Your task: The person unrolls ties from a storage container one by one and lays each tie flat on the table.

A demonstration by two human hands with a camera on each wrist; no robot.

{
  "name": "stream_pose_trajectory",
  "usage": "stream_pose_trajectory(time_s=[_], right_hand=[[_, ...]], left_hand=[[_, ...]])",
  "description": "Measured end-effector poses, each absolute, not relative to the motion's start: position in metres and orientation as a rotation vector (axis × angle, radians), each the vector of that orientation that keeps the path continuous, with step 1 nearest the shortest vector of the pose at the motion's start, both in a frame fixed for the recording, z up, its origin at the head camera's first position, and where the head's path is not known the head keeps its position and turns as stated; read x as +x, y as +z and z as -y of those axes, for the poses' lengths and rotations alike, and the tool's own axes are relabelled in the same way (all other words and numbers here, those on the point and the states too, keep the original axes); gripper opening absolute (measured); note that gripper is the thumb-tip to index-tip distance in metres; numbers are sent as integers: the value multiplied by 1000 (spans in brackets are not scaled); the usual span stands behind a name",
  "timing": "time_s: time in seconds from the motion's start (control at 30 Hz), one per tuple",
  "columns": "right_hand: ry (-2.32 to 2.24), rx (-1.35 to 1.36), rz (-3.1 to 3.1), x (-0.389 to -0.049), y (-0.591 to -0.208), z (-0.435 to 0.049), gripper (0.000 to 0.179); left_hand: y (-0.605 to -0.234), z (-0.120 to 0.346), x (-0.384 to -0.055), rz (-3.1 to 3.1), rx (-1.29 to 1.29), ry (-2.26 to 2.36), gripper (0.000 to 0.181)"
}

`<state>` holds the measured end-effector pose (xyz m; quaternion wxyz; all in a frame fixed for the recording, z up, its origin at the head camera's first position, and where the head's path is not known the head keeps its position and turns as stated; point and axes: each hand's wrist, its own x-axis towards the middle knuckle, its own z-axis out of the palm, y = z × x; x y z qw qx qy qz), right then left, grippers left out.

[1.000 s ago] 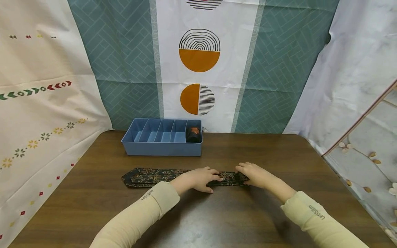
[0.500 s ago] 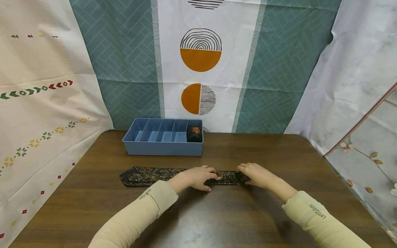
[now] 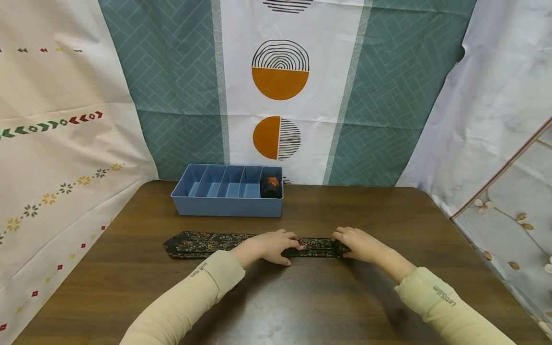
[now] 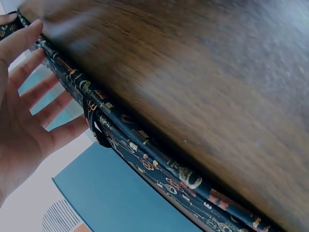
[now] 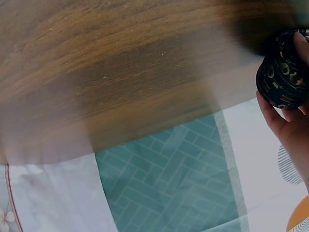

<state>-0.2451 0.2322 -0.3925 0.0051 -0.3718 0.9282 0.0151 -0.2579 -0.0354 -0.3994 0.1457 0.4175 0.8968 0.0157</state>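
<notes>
A dark necktie (image 3: 207, 243) with a gold and reddish pattern lies lengthwise across the table, its pointed wide end to the left. Its right end is wound into a small roll (image 5: 285, 72), which my right hand (image 3: 360, 244) grips between thumb and fingers. Over the middle of the tie rests my left hand (image 3: 269, 245), fingers spread and touching the fabric. In the left wrist view, the left hand's fingers (image 4: 46, 99) look fairly straight along the tie's edge, and a narrow loop (image 4: 91, 121) stands out from the tie's back.
A blue divided box (image 3: 228, 207) stands at the back of the brown table (image 3: 345, 302). Its rightmost compartment holds a dark rolled item (image 3: 271, 188) with an orange leaf-like mark. Patterned cloth (image 3: 172, 120) hangs behind the table and at both sides.
The tie's pointed end has shifted slightly left, and my left hand has moved a little left with it. My right hand keeps its grip on the roll.
</notes>
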Motion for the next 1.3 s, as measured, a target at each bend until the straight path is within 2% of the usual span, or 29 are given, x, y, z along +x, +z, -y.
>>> stream_pose_trajectory(time_s=[0.33,0.57,0.77,0.97,1.3], right_hand=[[18,-1191,-2918,-246,-392,-236,39],[50,-1108,-2907,-244,-393,-237,45],[-47,-1118,-2931,-244,-395,-241,39],[-51,-1176,-2926,-245,-395,-242,47],[-63,-1191,-2914,-245,-397,-246,43]], left_hand=[[-400,39,-258,-2584,1180,91,51],[-403,47,-257,-2594,1147,135,48],[-401,52,-258,-2580,1143,189,48],[-399,56,-259,-2568,1138,235,47],[-397,45,-261,-2631,1104,191,40]])
